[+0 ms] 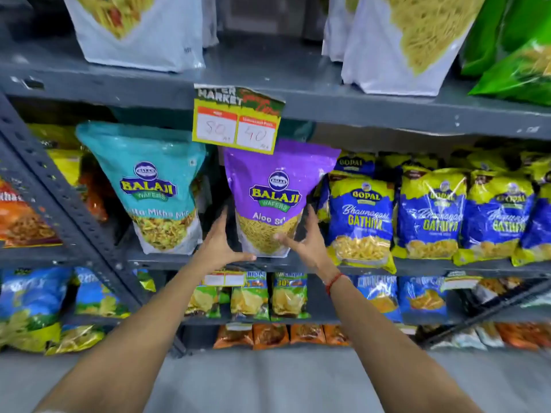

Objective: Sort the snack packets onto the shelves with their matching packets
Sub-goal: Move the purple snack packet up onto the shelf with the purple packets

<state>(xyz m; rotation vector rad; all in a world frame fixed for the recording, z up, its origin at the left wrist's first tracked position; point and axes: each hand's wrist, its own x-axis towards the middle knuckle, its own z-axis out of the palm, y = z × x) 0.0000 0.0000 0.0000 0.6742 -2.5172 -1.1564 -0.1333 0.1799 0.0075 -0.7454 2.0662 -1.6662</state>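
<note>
Your two hands are reaching in at the base of the purple packet (272,198), one on each side. Your left hand (222,244) is cupping its lower left edge with fingers spread and the thumb running under the bottom; your right hand (307,236) is spreading open against the lower right side, thumb lying across the front. Neither is clamping hard, so you are steadying it rather than carrying it, as I read it. It is standing upright on the middle shelf (447,268), just under the price tag (237,120). To its left the teal packet (150,186) is standing apart; to its right the blue gathiya packets (362,219) are lining up. No other purple one is showing behind it, so whether this spot matches is unclear. This packet looks nearly placed; how many remain, I cannot tell.
</note>
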